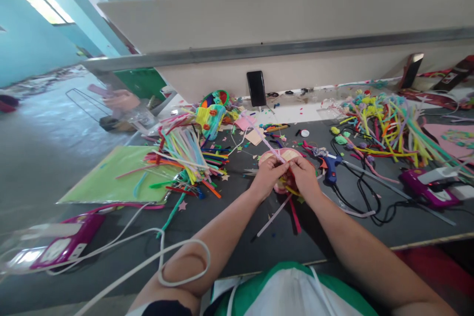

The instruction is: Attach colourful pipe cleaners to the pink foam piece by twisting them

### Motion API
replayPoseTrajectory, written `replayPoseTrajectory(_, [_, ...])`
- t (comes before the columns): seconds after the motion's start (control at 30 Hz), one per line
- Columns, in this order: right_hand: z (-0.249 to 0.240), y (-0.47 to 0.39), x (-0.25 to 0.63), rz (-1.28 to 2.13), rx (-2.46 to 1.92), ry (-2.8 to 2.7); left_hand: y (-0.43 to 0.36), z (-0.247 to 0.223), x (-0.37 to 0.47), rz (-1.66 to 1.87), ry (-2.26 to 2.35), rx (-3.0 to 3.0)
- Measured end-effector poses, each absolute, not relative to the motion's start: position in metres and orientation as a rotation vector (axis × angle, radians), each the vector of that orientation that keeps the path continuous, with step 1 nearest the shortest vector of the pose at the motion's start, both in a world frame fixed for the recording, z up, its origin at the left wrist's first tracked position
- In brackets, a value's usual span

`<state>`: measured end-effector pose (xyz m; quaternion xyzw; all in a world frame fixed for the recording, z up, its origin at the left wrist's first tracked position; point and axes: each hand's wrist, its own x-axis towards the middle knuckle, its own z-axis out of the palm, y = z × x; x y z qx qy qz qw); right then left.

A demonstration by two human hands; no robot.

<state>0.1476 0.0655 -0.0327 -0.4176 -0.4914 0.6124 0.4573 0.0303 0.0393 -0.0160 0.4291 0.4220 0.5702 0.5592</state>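
Both hands pinch-tight on a lilac pipe cleaner (blue glue gun nearby)

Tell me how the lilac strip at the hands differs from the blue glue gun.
The lilac strip is pale and thin; the glue gun is dark blue and chunky. The lilac strip is held where the left hand and right hand meet; the glue gun lies unheld on the table.
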Motion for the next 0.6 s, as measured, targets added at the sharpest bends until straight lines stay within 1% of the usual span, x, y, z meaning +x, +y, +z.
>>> replayPoseTrajectory(0.1, [-0.029,0.063,0.147,1.42,-1.131,-1.174,0.039,-0.015,0.033,1.326,0.973,1.011])
replayPoseTrajectory(0.23, [-0.023,0.062,0.146,1.4,-1.092,-1.228,0.038,-0.013,0.03,1.341,0.992,1.026])
replayPoseTrajectory(0.37, [-0.018,0.064,0.15,1.304,-1.071,-1.281,0.036,-0.011,0.022,1.418,1.047,1.055])
replayPoseTrajectory(0.6, [-0.024,0.071,0.157,1.39,-1.006,-1.225,0.037,-0.013,0.018,1.405,1.126,1.047])
